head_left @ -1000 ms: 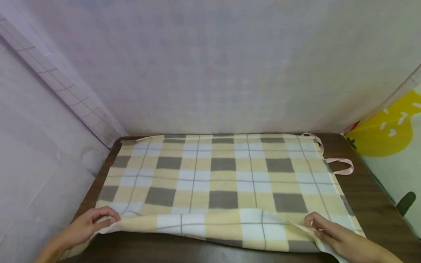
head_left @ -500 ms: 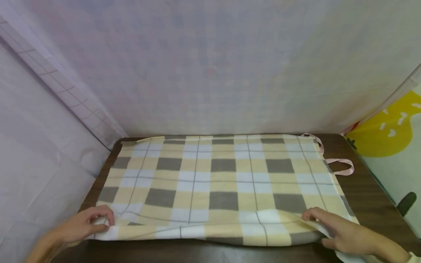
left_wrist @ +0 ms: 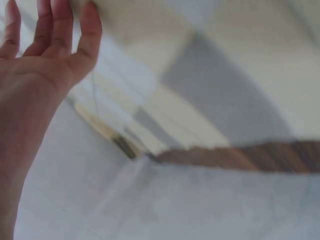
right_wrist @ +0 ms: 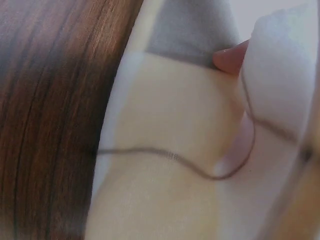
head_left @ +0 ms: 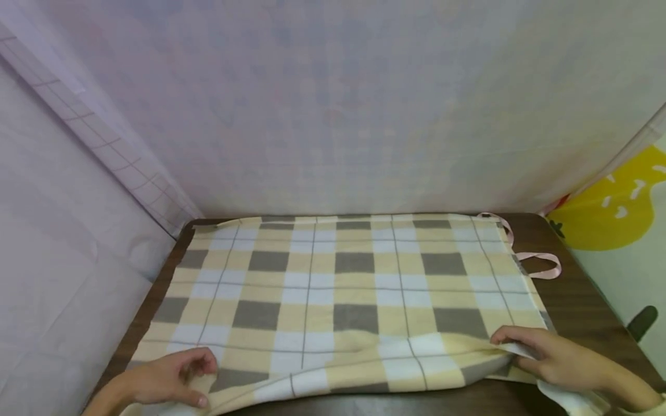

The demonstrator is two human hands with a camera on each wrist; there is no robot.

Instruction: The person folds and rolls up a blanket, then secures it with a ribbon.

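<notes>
A plaid blanket [head_left: 406, 289] in cream, white and grey lies spread over a dark wooden table [head_left: 577, 300]. Its near edge is turned up in a loose fold. At the near left corner my left hand [head_left: 161, 378] is over the cloth, thumb and fingers apart; the left wrist view shows its fingers [left_wrist: 89, 40] loosely bent with nothing pinched. On the other side, my right hand [head_left: 567, 358] pinches the raised near right edge. Mostly cloth shows in the right wrist view, with one fingertip [right_wrist: 232, 57] visible and the remaining fingers hidden.
Two pink ribbon loops [head_left: 543, 266] stick out past the blanket's right side. Pale cloth walls [head_left: 333, 115] enclose the table at the back and left. The right wall [head_left: 614, 214] carries a yellow print.
My left hand has left the folded edge and shifted right and nearer; the near left part of the blanket has flattened out. My right hand keeps its grip after a small shift right.
</notes>
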